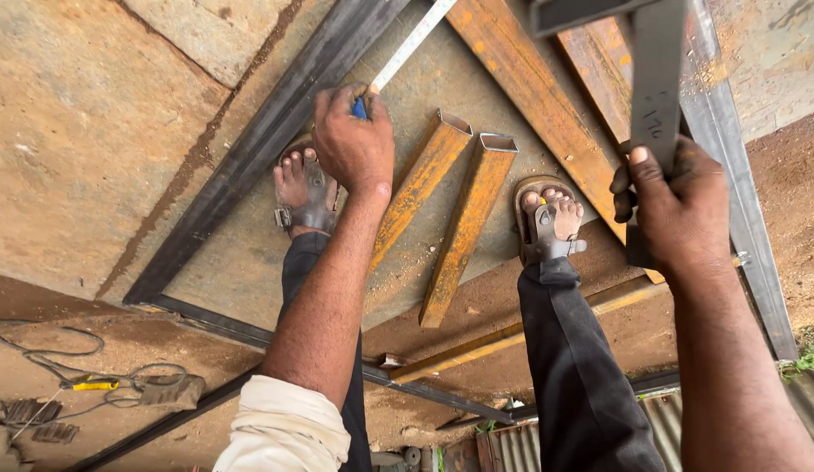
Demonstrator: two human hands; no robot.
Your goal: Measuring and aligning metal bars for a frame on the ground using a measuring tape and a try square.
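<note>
My left hand (350,140) is closed on a tape measure with a blue case. Its white blade (411,44) runs up and to the right over the concrete floor. The hand sits beside a long dark steel bar (267,140) that forms one side of a frame lying on the floor. My right hand (674,210) grips a grey steel square (656,79). Its upright arm rises to the top edge, where a second arm turns left. Both of my feet in sandals (551,218) stand inside the frame.
Two short rusty square tubes (466,218) lie between my feet. Longer rusty tubes (529,96) cross at the upper right. A cable with a yellow-handled tool (92,382) lies at the lower left, and corrugated sheet (512,446) at the bottom.
</note>
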